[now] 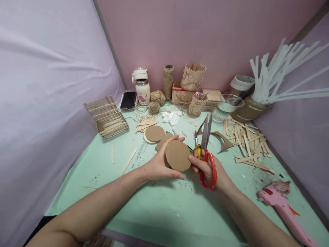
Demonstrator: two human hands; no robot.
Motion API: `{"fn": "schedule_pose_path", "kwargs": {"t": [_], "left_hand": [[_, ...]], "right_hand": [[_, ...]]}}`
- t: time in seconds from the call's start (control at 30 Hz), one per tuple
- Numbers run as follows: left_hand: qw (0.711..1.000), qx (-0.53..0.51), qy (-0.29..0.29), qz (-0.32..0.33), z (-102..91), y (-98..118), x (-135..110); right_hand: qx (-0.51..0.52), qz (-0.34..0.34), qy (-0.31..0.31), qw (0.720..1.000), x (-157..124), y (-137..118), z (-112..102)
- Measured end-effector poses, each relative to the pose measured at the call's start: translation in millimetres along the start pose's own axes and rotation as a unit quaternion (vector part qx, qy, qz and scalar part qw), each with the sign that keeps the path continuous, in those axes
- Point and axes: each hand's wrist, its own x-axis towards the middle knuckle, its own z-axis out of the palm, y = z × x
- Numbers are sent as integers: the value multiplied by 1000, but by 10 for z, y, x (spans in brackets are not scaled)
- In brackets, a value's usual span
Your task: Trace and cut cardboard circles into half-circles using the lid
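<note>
A brown cardboard disc (178, 155) is held above the pale green table (159, 209) between both hands. My left hand (159, 164) cups its left edge, thumb above and fingers below. My right hand (205, 168) pinches the disc's right edge with thumb and fingertip. The same hand has fingers through the handles of red and yellow scissors (207, 151), whose blades point up and away, slightly apart.
Another cardboard disc (154, 133) and offcuts lie behind. Popsicle sticks (246, 142) are scattered at right, a stick crate (110, 118) at left. A pink glue gun (282, 202) lies front right. Twine spools, a bottle, a phone and jars line the back wall.
</note>
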Motion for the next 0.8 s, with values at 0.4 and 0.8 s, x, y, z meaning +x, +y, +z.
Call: {"fn": "schedule_pose_path", "kwargs": {"t": [0.4, 0.8], "left_hand": [[993, -37, -72, -83, -201, 191, 25], [951, -161, -31, -264, -294, 248, 77]], "right_hand": [[-213, -75, 67, 972, -98, -290, -7], [-417, -56, 44, 906, -86, -303, -73]]}}
